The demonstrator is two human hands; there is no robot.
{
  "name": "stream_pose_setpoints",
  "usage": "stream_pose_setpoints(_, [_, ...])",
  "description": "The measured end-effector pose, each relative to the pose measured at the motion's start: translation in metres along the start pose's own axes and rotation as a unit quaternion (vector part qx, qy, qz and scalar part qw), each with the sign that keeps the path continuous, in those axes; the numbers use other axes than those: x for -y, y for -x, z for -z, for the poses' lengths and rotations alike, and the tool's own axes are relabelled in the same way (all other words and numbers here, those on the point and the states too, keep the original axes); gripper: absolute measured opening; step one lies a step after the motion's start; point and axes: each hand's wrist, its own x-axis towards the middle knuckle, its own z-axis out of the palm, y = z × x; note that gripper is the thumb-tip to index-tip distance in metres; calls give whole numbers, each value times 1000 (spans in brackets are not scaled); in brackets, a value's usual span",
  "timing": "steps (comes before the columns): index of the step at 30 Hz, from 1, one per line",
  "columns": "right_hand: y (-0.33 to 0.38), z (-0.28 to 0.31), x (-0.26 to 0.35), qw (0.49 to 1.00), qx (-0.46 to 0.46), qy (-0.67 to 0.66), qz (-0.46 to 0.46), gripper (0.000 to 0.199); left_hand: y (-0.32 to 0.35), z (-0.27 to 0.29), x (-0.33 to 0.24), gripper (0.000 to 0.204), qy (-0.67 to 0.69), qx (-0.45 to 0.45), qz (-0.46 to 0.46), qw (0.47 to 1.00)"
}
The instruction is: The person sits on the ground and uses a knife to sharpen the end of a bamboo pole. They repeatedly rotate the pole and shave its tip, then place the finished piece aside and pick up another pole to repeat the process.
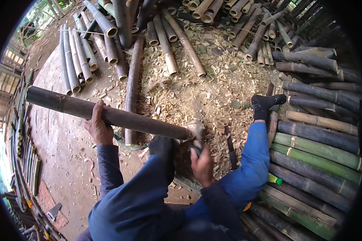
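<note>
A long dark bamboo pole (136, 121) slants across in front of me, from the upper left down to the middle. My left hand (99, 124) is closed around it from below, left of its centre, with the thumb over the top. At the pole's pale right end, my right hand (203, 165) is closed on the handle of a knife (198, 145). The blade is smeared by motion, so its shape and any contact with the pole's end cannot be made out. Below the pole, close to its right end, is my left foot in a dark sock (163, 150).
Wood chips (217, 108) cover the ground ahead. One bamboo length (134, 88) lies beneath the pole; cut bamboo pieces (74, 60) lie at the far left. Stacked bamboo poles (313, 148) line the right, beside a green-capped bottle (275, 179). A handsaw (54, 211) lies lower left.
</note>
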Motion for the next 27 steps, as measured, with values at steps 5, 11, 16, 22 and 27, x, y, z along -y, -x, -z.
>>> stream_pose_setpoints(5, [-2, 4, -9, 988, 116, 87, -63, 42, -7, 8, 0, 31, 2, 43, 9, 999])
stream_pose_setpoints(11, [6, 2, -8, 996, -23, -79, 42, 29, -5, 14, 0, 48, 62, 132, 18, 989])
stream_pose_setpoints(16, [-8, -2, -8, 985, 80, 148, -31, 36, -1, 7, -10, 44, 68, 61, 35, 995])
stream_pose_setpoints(22, [7, 11, -9, 1000, 1, -9, 15, 32, -1, 2, -3, 36, -6, 11, -6, 1000])
stream_pose_setpoints(27, [-4, -2, -12, 977, 103, 173, -66, 43, -2, 3, -1, 38, 16, 35, 18, 999])
